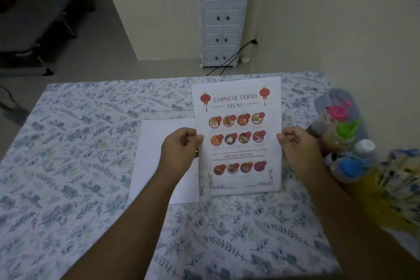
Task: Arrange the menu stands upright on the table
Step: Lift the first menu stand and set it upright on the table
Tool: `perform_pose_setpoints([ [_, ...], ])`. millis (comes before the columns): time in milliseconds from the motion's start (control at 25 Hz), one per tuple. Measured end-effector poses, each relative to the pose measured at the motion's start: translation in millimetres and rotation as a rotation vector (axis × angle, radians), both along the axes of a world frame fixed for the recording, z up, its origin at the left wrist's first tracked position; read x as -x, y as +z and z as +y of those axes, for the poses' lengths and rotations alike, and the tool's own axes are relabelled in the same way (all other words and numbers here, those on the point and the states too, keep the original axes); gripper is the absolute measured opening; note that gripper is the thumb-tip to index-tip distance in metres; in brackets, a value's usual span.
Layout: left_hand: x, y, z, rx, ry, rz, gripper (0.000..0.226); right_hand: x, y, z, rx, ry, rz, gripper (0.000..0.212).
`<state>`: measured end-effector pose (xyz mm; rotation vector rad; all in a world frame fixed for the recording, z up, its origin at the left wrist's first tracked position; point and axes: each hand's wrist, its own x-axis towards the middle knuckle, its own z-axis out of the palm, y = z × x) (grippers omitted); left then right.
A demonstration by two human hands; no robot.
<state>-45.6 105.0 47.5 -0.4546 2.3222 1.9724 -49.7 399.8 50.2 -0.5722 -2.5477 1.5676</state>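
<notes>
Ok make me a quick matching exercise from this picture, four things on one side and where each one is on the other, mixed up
Things:
1. Chinese food menu
2. blank white sheet
3. bottles with coloured caps
4. white drawer cabinet

Places:
A. against the far wall, beyond the table
B. held at its side edges by the left hand and right hand
C. at the table's right edge
D. flat on the floral tablecloth, left of the menu

Pairs: 1-B, 2-D, 3-C, 4-A

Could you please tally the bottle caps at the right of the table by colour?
Pink cap: 1
Green cap: 1
White cap: 1
Blue cap: 1
Total: 4
</notes>
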Motion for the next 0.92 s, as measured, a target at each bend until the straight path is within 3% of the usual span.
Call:
perform_pose_setpoints([
  [160,9,0,13,0.023,-0.002,0.087,0.007,2,-12,0,0.082,-0.043,0.092,0.004],
  [360,1,-16,14,0.044,-0.063,0.131,0.008,-10,-37,1,0.132,-0.063,0.166,0.014],
  [920,-4,-19,20,0.240,-0.010,0.155,0.014,-9,-40,5,0.017,-0.013,0.168,0.008],
])
